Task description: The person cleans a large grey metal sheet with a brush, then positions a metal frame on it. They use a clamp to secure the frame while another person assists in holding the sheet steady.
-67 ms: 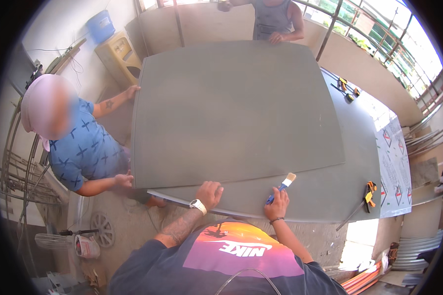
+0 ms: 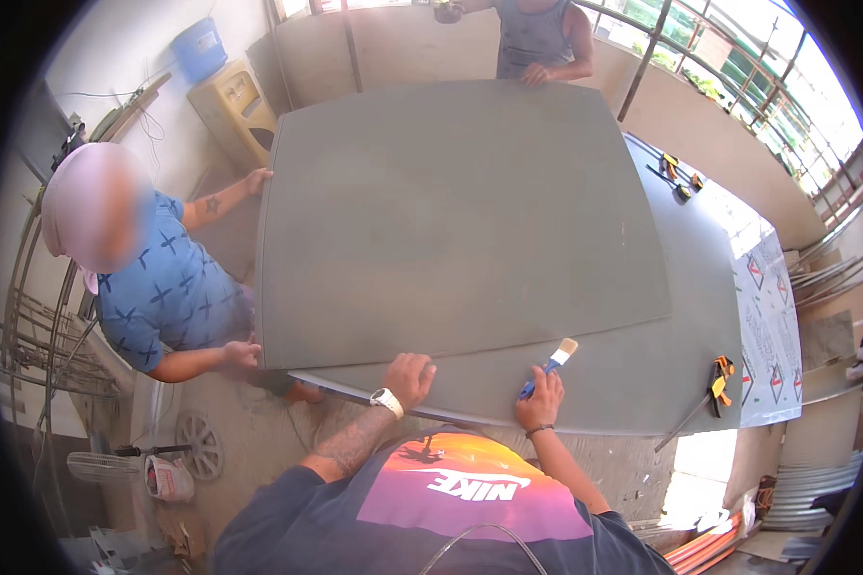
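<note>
A large grey sheet lies at an angle over a second grey sheet on the table. My left hand is closed at the near edge of the upper sheet, its fingers bent over that edge; their undersides are hidden. To its right, my right hand grips the blue handle of a paintbrush. The pale bristles point up and away, just over the lower sheet near the upper sheet's edge.
At left, a co-worker holds the upper sheet's side with both hands; another person touches its far edge. Bar clamps sit near right, more clamps far right. Printed film extends rightward. A water dispenser stands back left.
</note>
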The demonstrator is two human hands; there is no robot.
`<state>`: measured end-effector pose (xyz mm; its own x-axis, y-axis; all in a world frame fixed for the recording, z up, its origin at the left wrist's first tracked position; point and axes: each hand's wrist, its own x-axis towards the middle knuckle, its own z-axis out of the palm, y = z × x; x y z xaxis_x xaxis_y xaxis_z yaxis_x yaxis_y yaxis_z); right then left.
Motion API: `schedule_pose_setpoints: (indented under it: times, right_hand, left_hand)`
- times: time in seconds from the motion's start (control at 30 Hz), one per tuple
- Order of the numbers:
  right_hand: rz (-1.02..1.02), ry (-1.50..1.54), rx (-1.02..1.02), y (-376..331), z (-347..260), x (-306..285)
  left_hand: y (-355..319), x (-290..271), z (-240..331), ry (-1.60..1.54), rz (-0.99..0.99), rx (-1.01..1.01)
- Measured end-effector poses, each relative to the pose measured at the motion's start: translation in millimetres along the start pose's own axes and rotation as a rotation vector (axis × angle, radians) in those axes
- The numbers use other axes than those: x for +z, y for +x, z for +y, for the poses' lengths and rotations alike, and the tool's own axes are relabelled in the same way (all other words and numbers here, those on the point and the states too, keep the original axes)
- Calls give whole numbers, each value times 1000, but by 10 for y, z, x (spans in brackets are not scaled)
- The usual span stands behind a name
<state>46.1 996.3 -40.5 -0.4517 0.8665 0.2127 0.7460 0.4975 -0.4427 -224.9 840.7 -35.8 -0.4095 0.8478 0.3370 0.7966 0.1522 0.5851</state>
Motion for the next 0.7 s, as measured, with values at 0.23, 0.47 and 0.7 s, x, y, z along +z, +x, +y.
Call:
schedule_pose_setpoints:
  times: [0.23, 0.47, 0.7]
  right_hand:
    - [34, -16, -14, -25, 84, 63]
    - [27, -34, -9, 38, -22, 49]
    - [20, -10, 4, 70, -27, 7]
  left_hand:
    - [-5, -25, 76, 114, -24, -35]
    - [52, -32, -12, 182, -36, -61]
    - [96, -23, 21, 171, -70, -65]
